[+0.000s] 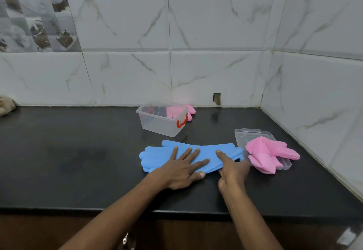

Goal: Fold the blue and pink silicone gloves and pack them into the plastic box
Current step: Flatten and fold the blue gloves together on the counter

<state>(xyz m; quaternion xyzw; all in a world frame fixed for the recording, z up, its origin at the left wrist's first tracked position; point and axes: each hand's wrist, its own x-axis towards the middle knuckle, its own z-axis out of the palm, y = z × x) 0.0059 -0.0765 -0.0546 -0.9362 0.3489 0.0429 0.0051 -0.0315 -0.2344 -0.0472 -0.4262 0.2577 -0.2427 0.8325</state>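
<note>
Head view, left hand [182, 168] fingers spread on blue glove [157, 156], right hand [232, 168] pinching its edge, palm hidden

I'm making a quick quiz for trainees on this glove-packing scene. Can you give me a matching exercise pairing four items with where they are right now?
Items:
1. blue gloves
2. folded pink glove
3. plastic box
4. left hand

Places:
A. lying on the clear lid
B. pressed flat on blue silicone
C. stretched across the black counter, under both hands
D. near the back wall, open, with another pink glove just behind it

Pairs: 1-C, 2-A, 3-D, 4-B
</note>
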